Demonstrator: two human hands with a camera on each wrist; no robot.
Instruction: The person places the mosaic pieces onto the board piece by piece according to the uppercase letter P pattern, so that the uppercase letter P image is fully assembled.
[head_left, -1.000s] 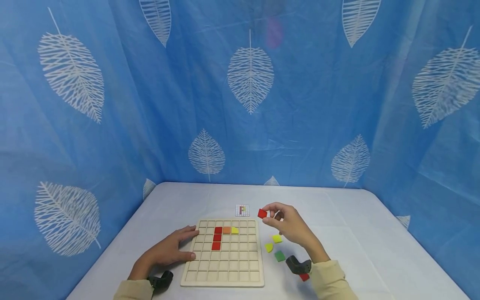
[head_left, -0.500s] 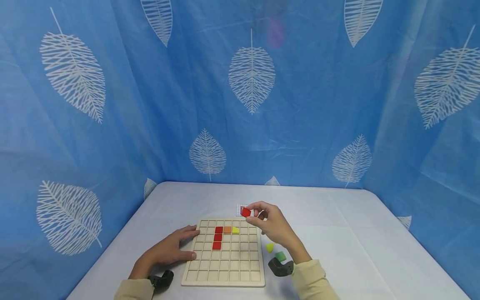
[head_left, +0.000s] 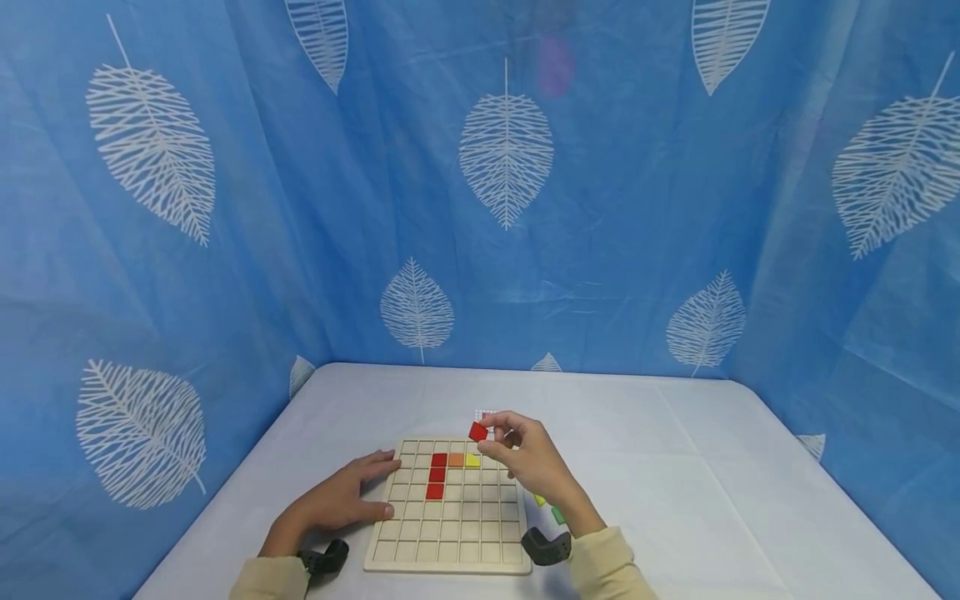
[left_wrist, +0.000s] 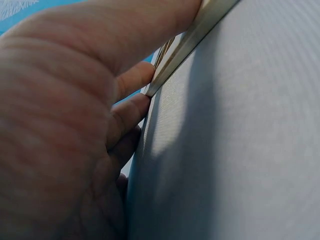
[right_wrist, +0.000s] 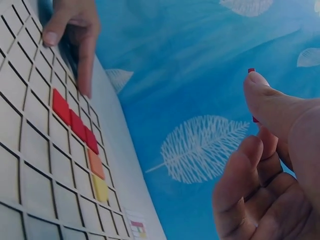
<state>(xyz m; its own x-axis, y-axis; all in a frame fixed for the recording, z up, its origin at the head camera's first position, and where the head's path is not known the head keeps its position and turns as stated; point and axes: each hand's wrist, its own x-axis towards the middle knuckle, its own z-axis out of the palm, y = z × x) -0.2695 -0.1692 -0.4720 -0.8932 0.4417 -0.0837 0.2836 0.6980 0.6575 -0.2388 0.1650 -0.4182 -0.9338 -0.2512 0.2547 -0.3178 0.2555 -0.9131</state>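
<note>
Between thumb and fingers, my right hand (head_left: pixel 531 457) pinches a red square tile (head_left: pixel 477 432), held over the far edge of the wooden grid board (head_left: pixel 450 570). In the right wrist view only slim bits of that red tile (right_wrist: pixel 251 70) show past the thumb. My left hand (head_left: pixel 341 497) lies along the board's left side, thumb and fingertips touching its rim (left_wrist: pixel 172 67). Set in the board are a column of three red tiles (head_left: pixel 437 474), with an orange tile (head_left: pixel 455 460) and a yellow tile with a curved side (head_left: pixel 472 461) to the right of the top one.
A small pattern card (head_left: pixel 480 414) lies beyond the board, partly hidden by the right hand. Right of the board, a green tile (head_left: pixel 558 515) and a yellow piece (head_left: pixel 539 500) show beside the right forearm. A blue leaf-print curtain (head_left: pixel 600 250) surrounds the white table (head_left: pixel 720 483).
My right hand has carried the red tile leftward, from right of the card to above the board's far edge. The forearm now covers more of the loose pieces. My left hand stays put.
</note>
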